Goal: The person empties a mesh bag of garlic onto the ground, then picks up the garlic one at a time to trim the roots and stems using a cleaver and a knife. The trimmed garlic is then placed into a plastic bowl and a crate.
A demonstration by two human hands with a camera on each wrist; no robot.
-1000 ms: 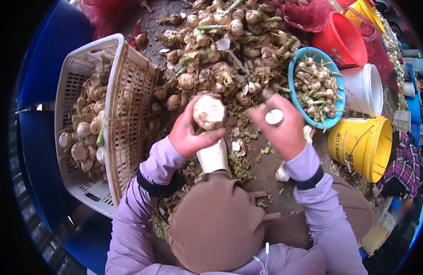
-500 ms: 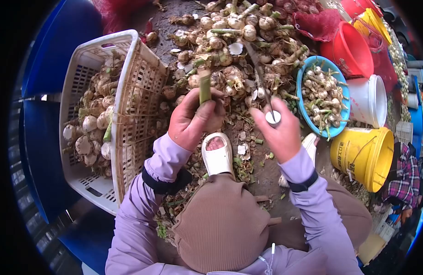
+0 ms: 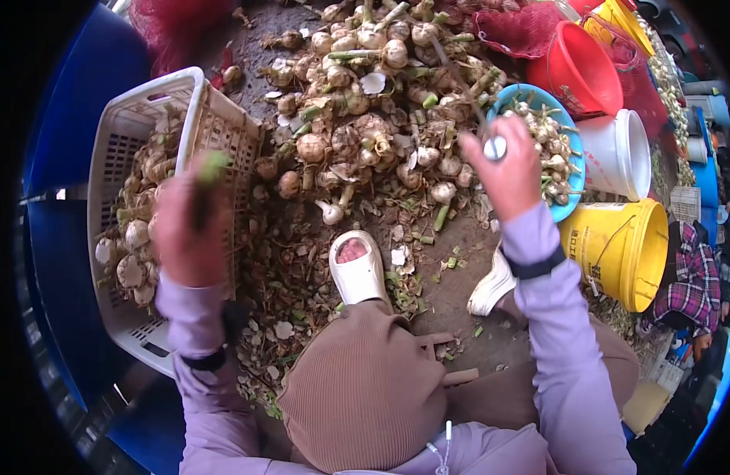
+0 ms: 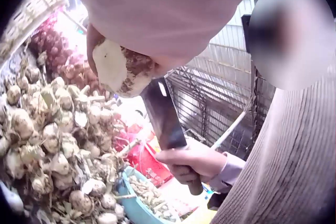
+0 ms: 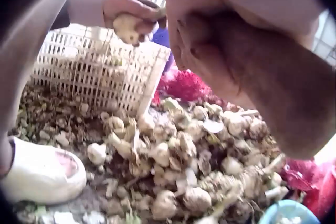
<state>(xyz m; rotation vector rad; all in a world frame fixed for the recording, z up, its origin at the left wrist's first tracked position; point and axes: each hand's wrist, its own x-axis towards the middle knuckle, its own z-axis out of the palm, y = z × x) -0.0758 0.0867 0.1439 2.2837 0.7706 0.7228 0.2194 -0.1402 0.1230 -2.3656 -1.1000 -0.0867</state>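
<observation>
In the head view my left hand [image 3: 191, 233], blurred, is over the near side of the white plastic crate [image 3: 192, 119]. It grips a garlic bulb [image 4: 121, 69] with a green stem stub [image 3: 213, 165]; the bulb's white trimmed base faces outward in the left wrist view. My right hand [image 3: 507, 170] is beside the blue basin [image 3: 574, 190], its fingers curled round a knife handle [image 4: 195, 184]. The knife's broad dark blade [image 4: 165, 113] appears in the left wrist view; from the head it looks like a thin edge pointing away.
A big heap of garlic [image 3: 365, 127] lies ahead on the ground, with peel scraps [image 3: 278, 332] nearer me. More bulbs fill the crate. Red [image 3: 582, 71], white [image 3: 618, 154] and yellow buckets [image 3: 618, 253] stand at right. My foot in a white slipper [image 3: 357, 273] is between the hands.
My left hand has swung left with the garlic bulb, from in front of me to the crate. The right hand, still holding the knife, has moved slightly up and right, toward the blue basin.
</observation>
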